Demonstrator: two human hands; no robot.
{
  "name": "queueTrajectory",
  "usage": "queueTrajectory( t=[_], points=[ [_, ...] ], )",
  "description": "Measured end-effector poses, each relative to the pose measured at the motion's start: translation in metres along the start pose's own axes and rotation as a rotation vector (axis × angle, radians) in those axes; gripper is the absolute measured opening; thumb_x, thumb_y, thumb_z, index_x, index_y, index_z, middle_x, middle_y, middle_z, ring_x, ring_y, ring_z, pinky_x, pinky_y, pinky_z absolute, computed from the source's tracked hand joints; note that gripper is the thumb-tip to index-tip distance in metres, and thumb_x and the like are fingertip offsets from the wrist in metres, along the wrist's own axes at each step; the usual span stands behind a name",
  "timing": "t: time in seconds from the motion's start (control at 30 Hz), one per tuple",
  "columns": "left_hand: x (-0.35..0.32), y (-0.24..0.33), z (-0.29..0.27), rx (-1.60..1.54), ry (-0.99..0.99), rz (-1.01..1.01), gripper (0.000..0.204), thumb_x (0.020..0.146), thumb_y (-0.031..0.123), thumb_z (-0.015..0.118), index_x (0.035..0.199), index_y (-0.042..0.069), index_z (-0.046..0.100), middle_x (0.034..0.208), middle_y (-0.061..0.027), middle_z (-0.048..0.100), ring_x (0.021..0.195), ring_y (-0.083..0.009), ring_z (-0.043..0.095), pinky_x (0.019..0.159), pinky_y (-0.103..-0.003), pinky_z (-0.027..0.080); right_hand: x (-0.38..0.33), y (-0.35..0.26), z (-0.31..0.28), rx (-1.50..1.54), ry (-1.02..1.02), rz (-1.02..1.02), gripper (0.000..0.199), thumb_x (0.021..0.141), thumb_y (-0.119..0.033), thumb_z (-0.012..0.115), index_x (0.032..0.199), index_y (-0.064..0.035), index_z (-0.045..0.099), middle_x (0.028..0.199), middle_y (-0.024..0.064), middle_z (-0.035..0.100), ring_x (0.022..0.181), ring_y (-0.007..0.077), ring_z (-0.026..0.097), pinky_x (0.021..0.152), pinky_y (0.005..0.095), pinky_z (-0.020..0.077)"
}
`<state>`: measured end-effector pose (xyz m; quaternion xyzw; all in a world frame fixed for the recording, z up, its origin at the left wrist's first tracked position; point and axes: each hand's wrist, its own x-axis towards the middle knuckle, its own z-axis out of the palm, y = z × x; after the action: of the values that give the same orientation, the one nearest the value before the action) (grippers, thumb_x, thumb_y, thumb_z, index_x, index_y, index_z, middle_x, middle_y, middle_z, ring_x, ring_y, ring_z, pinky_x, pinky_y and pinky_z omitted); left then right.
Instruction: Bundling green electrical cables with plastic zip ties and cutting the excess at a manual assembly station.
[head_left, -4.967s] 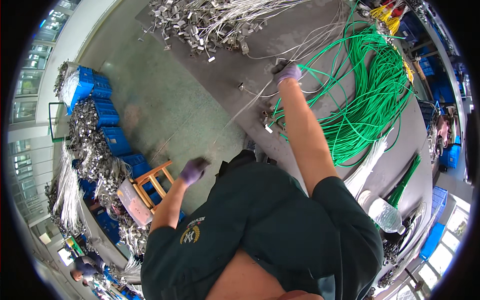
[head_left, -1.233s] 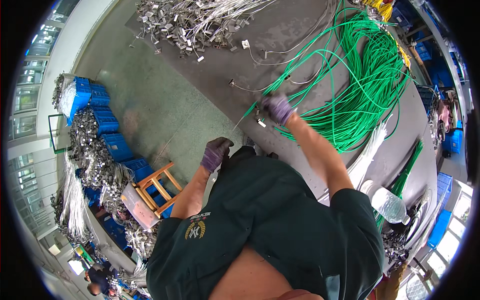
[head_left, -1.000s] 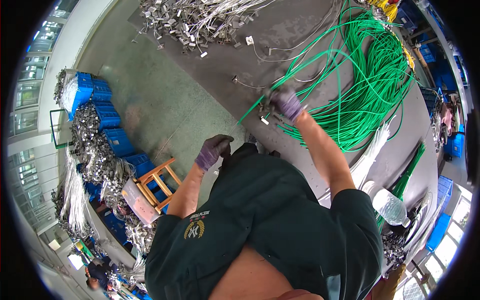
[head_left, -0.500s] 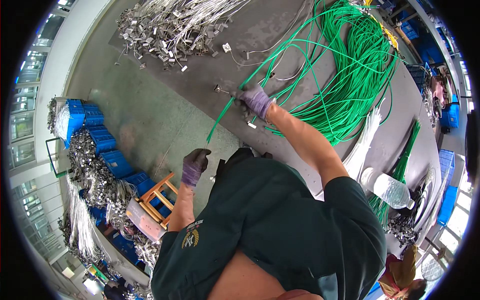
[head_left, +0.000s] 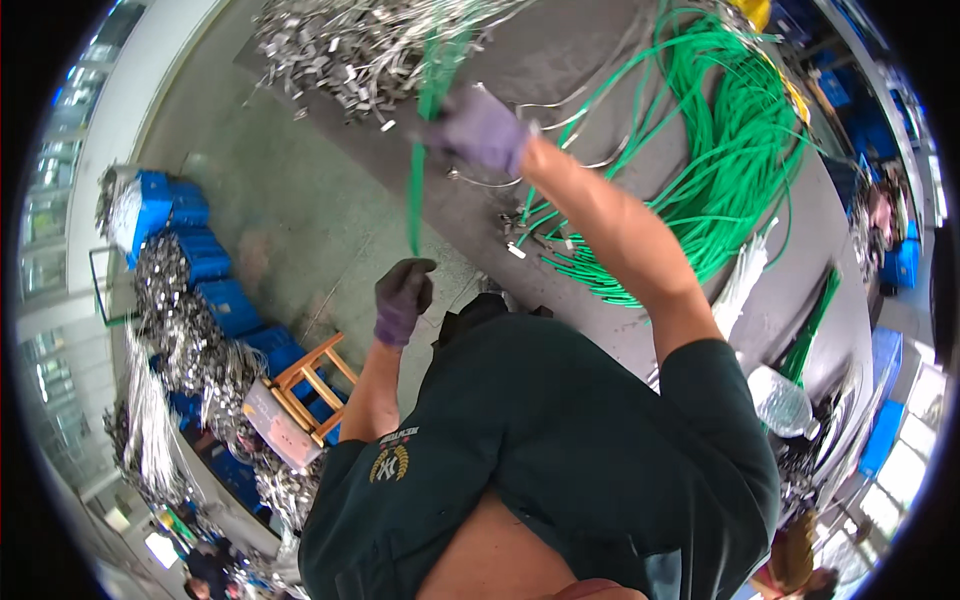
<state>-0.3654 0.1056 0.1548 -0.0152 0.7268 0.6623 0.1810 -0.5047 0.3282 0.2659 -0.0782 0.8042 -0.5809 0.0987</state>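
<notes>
A thin bunch of green cable (head_left: 417,195) runs almost straight up from my left hand to my right hand and on beyond it, smeared by motion. My left hand (head_left: 403,298), in a purple glove with dark fingertips, is closed at the lower end of the cable. Higher up, over the edge of the grey table (head_left: 560,75), my right hand (head_left: 482,130) wears a matching glove. Blurred, its fingers wrap round the green cable. A large pile of green cables (head_left: 725,150) lies on the table to the right of that hand.
Pale cables with metal connectors (head_left: 350,60) are heaped at the table's far left. White strands (head_left: 742,285) and a clear plastic bottle (head_left: 783,402) lie at the right. Blue crates (head_left: 228,305) with metal parts line the left, near a wooden stool (head_left: 312,385).
My right hand has swung up and left with the green cable, which now stands steeper. My left hand has risen slightly. The green cable's far part has come away from the pile toward the connector heap.
</notes>
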Motion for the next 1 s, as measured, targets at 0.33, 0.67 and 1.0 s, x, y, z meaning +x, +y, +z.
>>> queueTrajectory(
  t=[0.33, 0.67, 1.0],
  points=[
    [-0.004, -0.063, -0.007, 0.07, -0.173, -0.001, 0.029, 0.091, 0.026, 0.051, 0.096, -0.001, 0.059, 0.058, -0.0001, 0.048, 0.052, -0.0072, 0.044, 0.049, -0.023, 0.035, 0.005, 0.112, -0.133, 0.123, 0.305, 0.077, 0.011, 0.075, -0.008, 0.054, 0.067, -0.0047, 0.06, 0.05, 0.0039, 0.051, 0.044, 0.0124, 0.051, 0.044, 0.0278, 0.0418],
    [0.009, -0.056, -0.003, 0.416, -0.174, -0.164, 0.02, 0.089, 0.021, 0.054, 0.094, 0.005, 0.063, 0.055, 0.0, 0.045, 0.052, -0.0079, 0.041, 0.049, -0.024, 0.035, -0.055, 0.187, 0.006, 0.444, 0.104, 0.598, 0.022, 0.08, -0.023, 0.064, 0.08, -0.0013, 0.062, 0.061, 0.0052, 0.058, 0.051, 0.0129, 0.057, 0.044, 0.0262, 0.0455],
    [0.013, -0.012, 0.009, 0.263, -0.276, 0.409, 0.019, 0.09, 0.015, 0.048, 0.09, 0.001, 0.06, 0.058, -0.0035, 0.048, 0.053, -0.0098, 0.046, 0.052, -0.026, 0.04, -0.066, 0.077, -0.165, 0.375, 0.339, -0.148, 0.027, 0.083, -0.02, 0.057, 0.094, 0.0048, 0.056, 0.082, 0.0138, 0.062, 0.059, 0.0193, 0.061, 0.053, 0.025, 0.0497]
  ],
)
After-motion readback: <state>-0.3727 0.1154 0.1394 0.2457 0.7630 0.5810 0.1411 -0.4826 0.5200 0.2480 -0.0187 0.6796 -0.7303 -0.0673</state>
